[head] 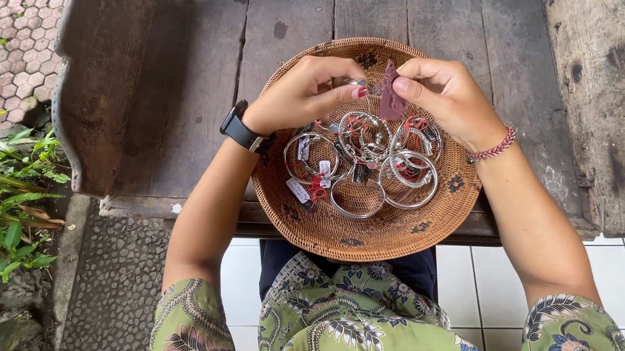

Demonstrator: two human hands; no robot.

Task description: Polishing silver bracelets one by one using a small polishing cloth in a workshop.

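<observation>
Holding silver bangles (365,158), a woven basket (399,240) sits under fingers (409,84) pinching a maroon tag (392,98)

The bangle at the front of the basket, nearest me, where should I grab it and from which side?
Pinch the near arc of the bangle from above, coming from your side of the basket. It lies flat, and that arc looks bare, while its far side crowds against the other bangles and tags.

A dark red tag (393,96) sits pinched between fingertips; small white tags (298,191) lie among bangles in the basket
</observation>
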